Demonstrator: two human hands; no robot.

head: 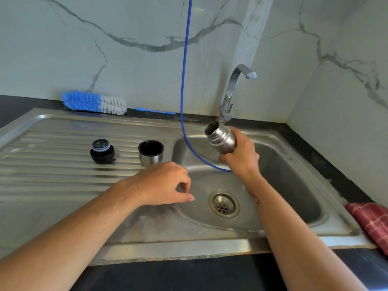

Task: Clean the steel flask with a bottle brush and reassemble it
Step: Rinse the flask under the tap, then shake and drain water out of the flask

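The flask [222, 138] is gripped in the right hand [241, 156] over the sink [294, 164], right of centre, mouth tilted up-left. The left hand [163, 183] hangs loosely curled, empty. The brush [94, 102], upper left, is best fetched next while the flask is held steady.

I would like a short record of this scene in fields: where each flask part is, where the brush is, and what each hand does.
flask body: steel flask open, tilted, held over the sink
right hand: right hand grips the flask
left hand: left hand loosely curled, holds nothing
cup lid: cup on the draining board, open side up
stopper: black stopper left of the cup
brush: bottle brush behind the sink, untouched
tap: tap, no water running
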